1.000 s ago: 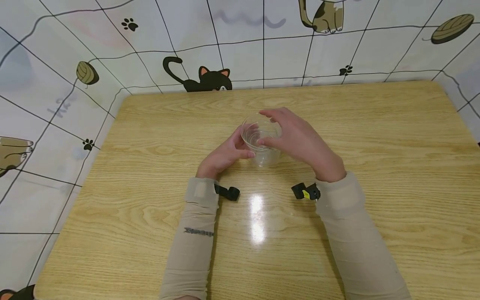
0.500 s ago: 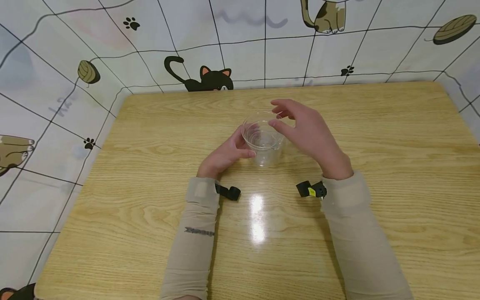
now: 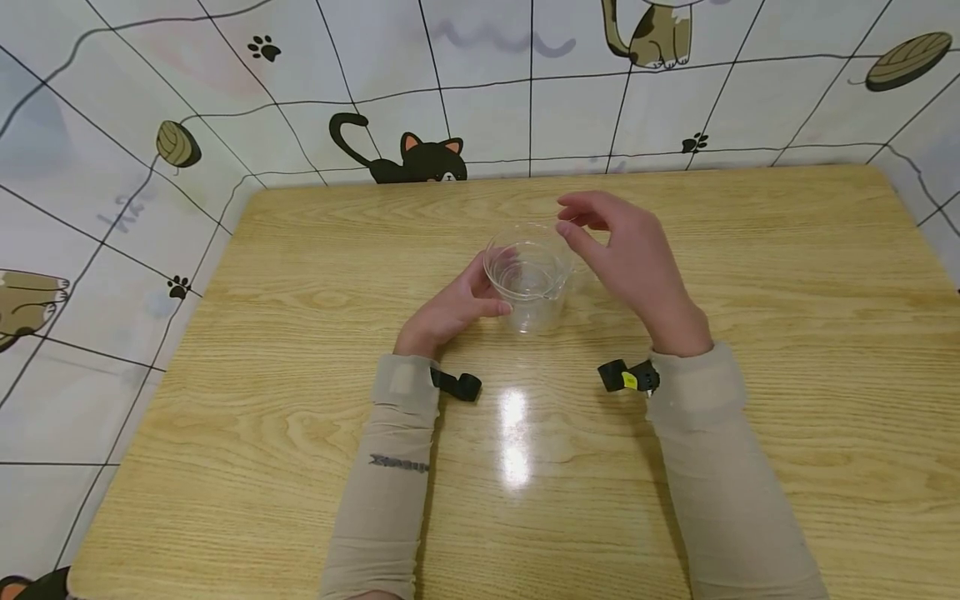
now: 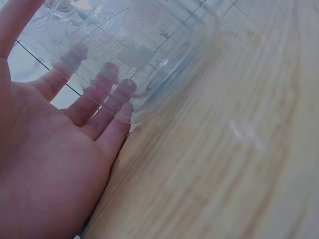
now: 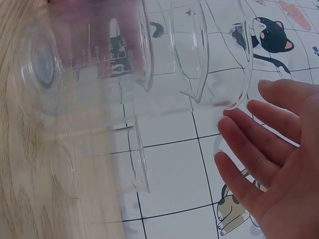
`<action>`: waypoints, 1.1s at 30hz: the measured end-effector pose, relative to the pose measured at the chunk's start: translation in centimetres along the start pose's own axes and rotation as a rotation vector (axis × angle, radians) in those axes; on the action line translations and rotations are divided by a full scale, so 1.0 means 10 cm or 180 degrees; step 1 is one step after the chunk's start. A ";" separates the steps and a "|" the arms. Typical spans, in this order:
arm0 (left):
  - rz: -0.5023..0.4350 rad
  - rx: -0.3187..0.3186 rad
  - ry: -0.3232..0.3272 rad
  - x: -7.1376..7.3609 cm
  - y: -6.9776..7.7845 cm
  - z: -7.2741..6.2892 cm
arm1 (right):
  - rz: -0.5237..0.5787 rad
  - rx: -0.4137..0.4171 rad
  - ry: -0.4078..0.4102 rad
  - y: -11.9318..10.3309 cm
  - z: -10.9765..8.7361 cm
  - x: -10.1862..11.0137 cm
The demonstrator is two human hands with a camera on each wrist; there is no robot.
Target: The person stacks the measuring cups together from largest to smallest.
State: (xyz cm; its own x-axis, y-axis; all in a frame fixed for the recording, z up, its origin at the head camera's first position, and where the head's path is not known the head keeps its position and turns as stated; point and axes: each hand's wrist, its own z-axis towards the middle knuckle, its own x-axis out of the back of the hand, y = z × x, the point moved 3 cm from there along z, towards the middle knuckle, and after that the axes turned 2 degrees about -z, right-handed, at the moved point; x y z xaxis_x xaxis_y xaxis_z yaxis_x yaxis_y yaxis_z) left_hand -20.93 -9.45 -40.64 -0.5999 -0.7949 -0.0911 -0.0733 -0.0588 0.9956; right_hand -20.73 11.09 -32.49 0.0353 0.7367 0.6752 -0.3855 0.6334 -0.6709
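Observation:
Clear glass beakers (image 3: 528, 279) stand nested upright on the table, their rims stacked one above another in the right wrist view. White measuring marks show on the outer beaker (image 5: 99, 62). My left hand (image 3: 453, 304) holds this stack from the left, thumb in front and fingers behind the glass. In the left wrist view the fingertips (image 4: 128, 84) show through the wall. My right hand (image 3: 626, 250) is raised at the right of the top rim, fingers loosely bent with nothing between them. Its fingertips (image 5: 229, 124) are close to the upper rim in the right wrist view.
Another faint, smaller glass outline (image 5: 99, 164) shows beside the stack in the right wrist view. The wooden table (image 3: 300, 275) meets a white wall (image 3: 480, 108) with cat drawings at its back edge. Black camera straps (image 3: 456, 385) stick out from both cuffs.
My right hand has drawn back from the top rim, moving right and away, and its fingers no longer reach into the beaker's mouth. The left hand and the beakers stay in place.

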 end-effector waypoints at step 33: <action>-0.0171 -0.0134 -0.0060 0.08 -0.16 0.08 | 0.0120 -0.0718 -0.0186 0.54 -0.02 0.03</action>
State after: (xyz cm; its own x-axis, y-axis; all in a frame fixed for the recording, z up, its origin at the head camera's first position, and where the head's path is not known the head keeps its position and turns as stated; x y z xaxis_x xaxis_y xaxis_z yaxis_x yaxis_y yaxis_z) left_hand -21.93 -9.51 -42.33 -0.6109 -0.7784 -0.1444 -0.0725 -0.1266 0.9893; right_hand -22.61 14.79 -36.03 -0.0313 0.7500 0.6607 -0.1695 0.6475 -0.7430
